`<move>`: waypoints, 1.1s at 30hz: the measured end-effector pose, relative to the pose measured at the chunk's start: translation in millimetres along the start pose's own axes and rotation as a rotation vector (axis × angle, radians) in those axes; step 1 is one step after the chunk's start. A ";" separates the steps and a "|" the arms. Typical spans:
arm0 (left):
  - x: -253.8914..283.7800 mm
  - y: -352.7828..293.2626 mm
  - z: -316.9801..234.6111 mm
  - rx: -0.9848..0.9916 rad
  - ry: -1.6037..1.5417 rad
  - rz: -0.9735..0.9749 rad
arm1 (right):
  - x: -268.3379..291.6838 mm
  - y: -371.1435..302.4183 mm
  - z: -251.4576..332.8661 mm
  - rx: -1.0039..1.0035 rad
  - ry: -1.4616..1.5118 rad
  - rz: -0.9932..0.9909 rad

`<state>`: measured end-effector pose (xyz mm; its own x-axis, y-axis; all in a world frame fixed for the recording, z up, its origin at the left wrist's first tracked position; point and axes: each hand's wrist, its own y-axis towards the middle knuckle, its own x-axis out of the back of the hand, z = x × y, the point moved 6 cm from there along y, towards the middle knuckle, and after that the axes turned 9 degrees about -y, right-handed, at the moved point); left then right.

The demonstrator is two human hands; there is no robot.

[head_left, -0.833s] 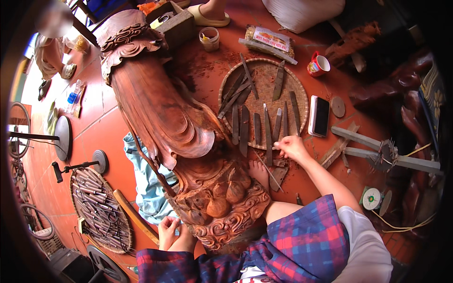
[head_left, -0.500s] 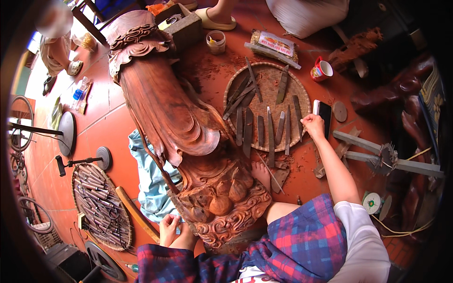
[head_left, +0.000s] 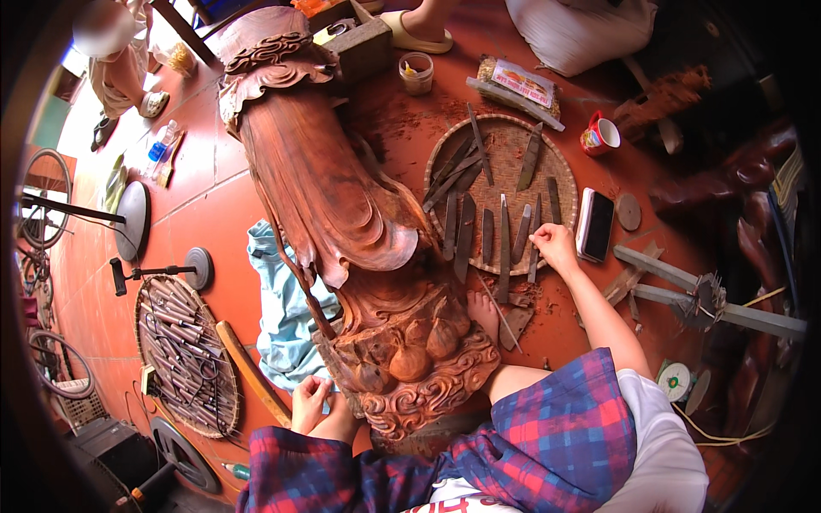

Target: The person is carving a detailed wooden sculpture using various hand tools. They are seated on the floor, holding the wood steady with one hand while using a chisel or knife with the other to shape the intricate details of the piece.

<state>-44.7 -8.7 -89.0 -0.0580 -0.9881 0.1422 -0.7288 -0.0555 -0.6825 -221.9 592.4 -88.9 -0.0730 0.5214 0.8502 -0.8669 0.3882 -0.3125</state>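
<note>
A large reddish-brown wood carving (head_left: 329, 179), with smooth folds above and carved fruit and swirls at its base, lies slanting before me. Beside it, a round woven tray (head_left: 438, 158) bears several flat, dark metal files. My right hand (head_left: 556, 245) reaches to the tray's near right side, its fingertips closed in a pinch on a slim file (head_left: 534, 269). Down at the left of the carving's base rests my left hand (head_left: 310, 403), against my bare leg. Its fingers are curled together, and nothing shows in them.
A phone (head_left: 594, 226) lies right of the tray, with a red mug (head_left: 600, 134) farther back. Left of a light-blue cloth (head_left: 278, 312), a second woven tray (head_left: 144, 342) holds several carving tools. Metal bars (head_left: 757, 320) lie at right. Another person's foot (head_left: 421, 30) stands behind.
My right hand has moved left and slightly nearer, from the tray's right edge onto a slim file. My left hand keeps its place. The whole view has shifted a little.
</note>
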 end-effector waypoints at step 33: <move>-0.1 -6.2 -2.9 0.039 0.009 -0.072 | 48.8 -166.7 275.5 0.711 0.773 0.543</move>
<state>-42.1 -7.9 -82.7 -0.0125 -0.9800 0.1986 -0.7044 -0.1323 -0.6974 -216.7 343.8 121.5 -0.4101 0.9040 0.1205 -0.9119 -0.4083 -0.0405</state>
